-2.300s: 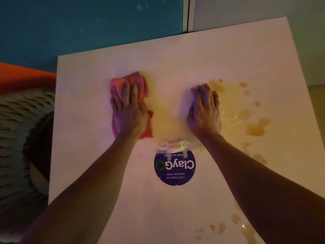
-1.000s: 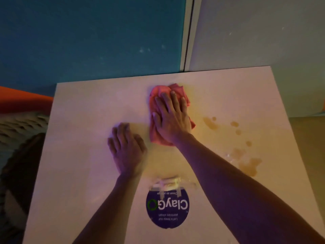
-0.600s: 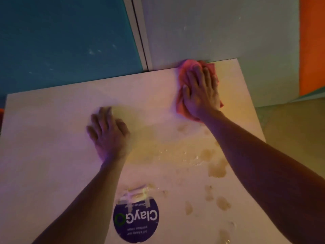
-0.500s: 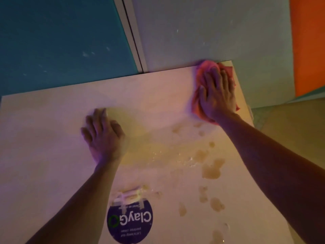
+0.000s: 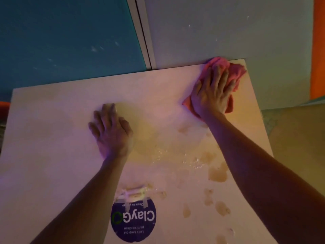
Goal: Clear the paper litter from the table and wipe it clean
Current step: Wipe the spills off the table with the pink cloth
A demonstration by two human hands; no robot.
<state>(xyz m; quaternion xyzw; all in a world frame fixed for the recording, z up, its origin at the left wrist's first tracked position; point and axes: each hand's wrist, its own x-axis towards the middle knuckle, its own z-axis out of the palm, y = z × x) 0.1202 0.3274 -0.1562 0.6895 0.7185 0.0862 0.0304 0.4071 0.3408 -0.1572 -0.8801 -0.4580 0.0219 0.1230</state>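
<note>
Since the frame half a second back: right hand [image 5: 212, 92] and cloth [image 5: 233, 73] have travelled a little further toward the far right corner of the worktop [image 5: 52, 138]; left hand [image 5: 112, 132] has not shifted.

Right hand: fingers straight and spread, flat on top of the pink cloth, pressing it down rather than gripping it. Flat palm spreads pressure over the fabric, which suits a sweeping wipe. Cloth is bunched under and beyond the fingertips, one fold lying over the back edge of the worktop at the corner.

Left hand: flat on the bare surface near mid-worktop, fingers loosely extended, holding nothing. Likely a brace while the body leans into the far reach.

Outward from the hands: tan liquid stains [image 5: 217, 175] lie between the right forearm and the near edge, several separate blotches, with a wet sheen and small droplets between the two arms. These sit well apart from the cloth and look unwiped. A paler, smeared patch lies just right of the left hand.

Near edge: round purple sticker [image 5: 133, 221], print reading upside down from this view. At its upper rim, a small pale scrap [image 5: 133, 191], possibly torn paper or tape residue; light too dim to tell.

Judgement: wiping under way, corner being covered now, spill area remaining.
</note>
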